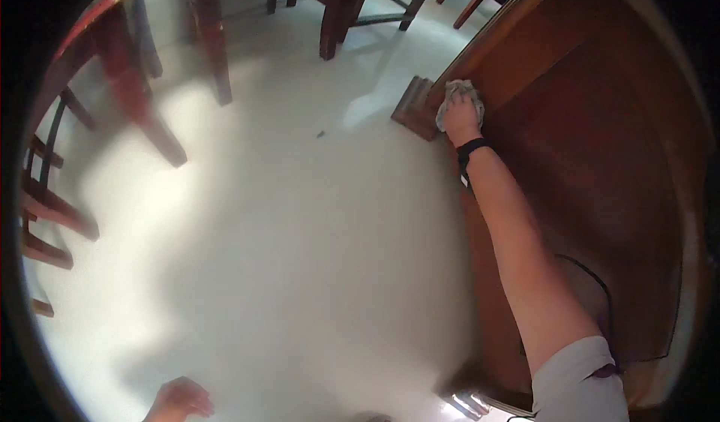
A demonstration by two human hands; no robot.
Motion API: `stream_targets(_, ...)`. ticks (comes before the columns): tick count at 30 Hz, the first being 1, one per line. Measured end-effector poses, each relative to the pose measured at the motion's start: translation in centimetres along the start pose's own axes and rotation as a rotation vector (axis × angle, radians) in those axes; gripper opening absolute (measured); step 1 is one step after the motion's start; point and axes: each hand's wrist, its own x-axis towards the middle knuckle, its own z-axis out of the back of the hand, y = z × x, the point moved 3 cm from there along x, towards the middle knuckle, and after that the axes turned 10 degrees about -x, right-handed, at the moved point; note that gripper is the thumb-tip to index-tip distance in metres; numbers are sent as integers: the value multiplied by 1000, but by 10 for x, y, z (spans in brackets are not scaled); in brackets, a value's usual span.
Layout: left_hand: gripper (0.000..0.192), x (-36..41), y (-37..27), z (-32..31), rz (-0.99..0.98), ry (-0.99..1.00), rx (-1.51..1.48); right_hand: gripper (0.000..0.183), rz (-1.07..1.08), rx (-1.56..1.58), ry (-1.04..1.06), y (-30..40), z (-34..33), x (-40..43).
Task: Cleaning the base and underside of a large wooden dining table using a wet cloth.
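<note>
Stretched far forward, my right hand (pixel 462 119) presses a crumpled greyish cloth (pixel 475 102) against the lower edge of a brown wooden cabinet or panel (pixel 585 140), just beside its moulded foot (pixel 415 107). A black band is around the right wrist, and a light sleeve covers the upper arm. At the bottom left, my left hand (pixel 183 396) hangs over the pale floor, slightly blurred, its fingers loosely curled with no object visible in them. Its palm side is hidden.
Dark red wooden chair or table legs (pixel 140 107) stand along the left. More wooden furniture legs (pixel 337 17) rise at the top. A small dark bit (pixel 320 134) lies on the pale floor (pixel 315 242). A thin black cable (pixel 596 280) runs by the wooden panel at the right.
</note>
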Motion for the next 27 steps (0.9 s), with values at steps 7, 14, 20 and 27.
stream_targets(7,25,-25,18,13,-29,-23,-63,32,225,83,90,30,-2,-54)
stream_targets(14,29,-20,45,30,-126,23,-155,33,352,124,64,21,6,-161)
stream_targets(20,31,-7,39,4,-180,206,-76,39,723,122,89,13,42,-288)
stream_targets(27,29,-4,32,-4,-282,210,-69,31,1277,187,242,30,29,-419)
